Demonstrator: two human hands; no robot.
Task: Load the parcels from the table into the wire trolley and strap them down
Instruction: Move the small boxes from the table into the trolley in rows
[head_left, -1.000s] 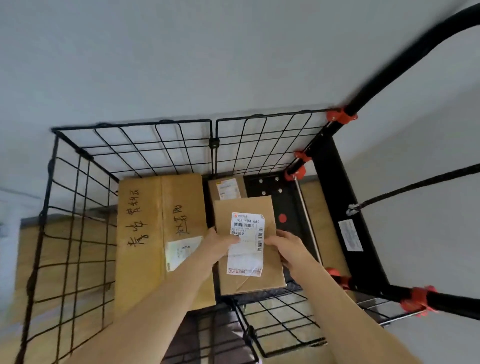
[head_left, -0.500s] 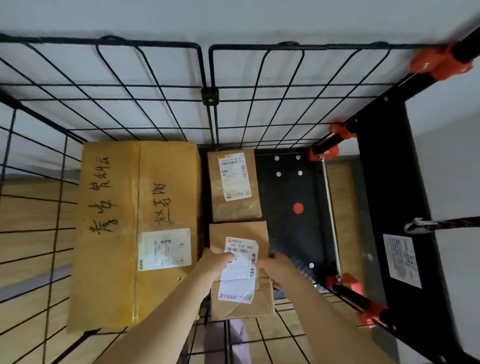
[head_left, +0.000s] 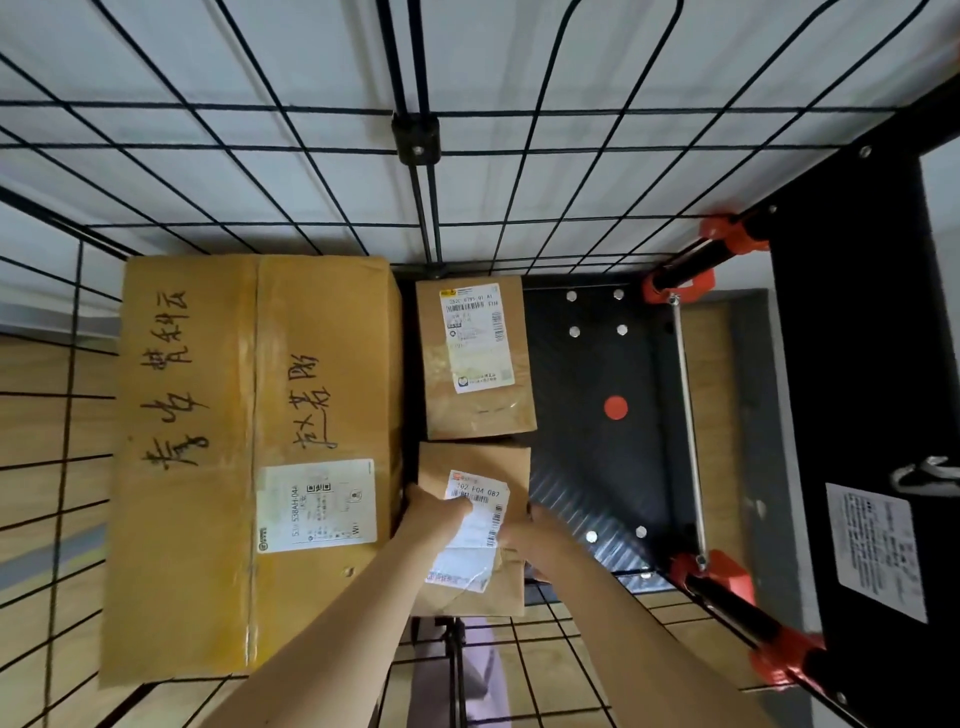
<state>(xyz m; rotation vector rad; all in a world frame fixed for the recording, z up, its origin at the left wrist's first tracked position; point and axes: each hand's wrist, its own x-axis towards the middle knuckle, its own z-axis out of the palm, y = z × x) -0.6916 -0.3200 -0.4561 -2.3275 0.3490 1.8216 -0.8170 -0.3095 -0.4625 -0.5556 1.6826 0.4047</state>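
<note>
Carrier: black ribbed platform (head_left: 597, 467) of the wire trolley, walled by black wire mesh panels (head_left: 311, 171).
Left: large brown cardboard box (head_left: 208, 467) with handwritten black characters and a white label, lying flat.
Far middle: small brown cardboard parcel (head_left: 478, 410) with a white barcode label, just beside the large box.
Near middle: second small brown parcel (head_left: 467, 462) with a crumpled label, touching the first; whether it rests fully is unclear.
Right: silver rivet heads (head_left: 571, 296), round red dot (head_left: 616, 407).
</note>
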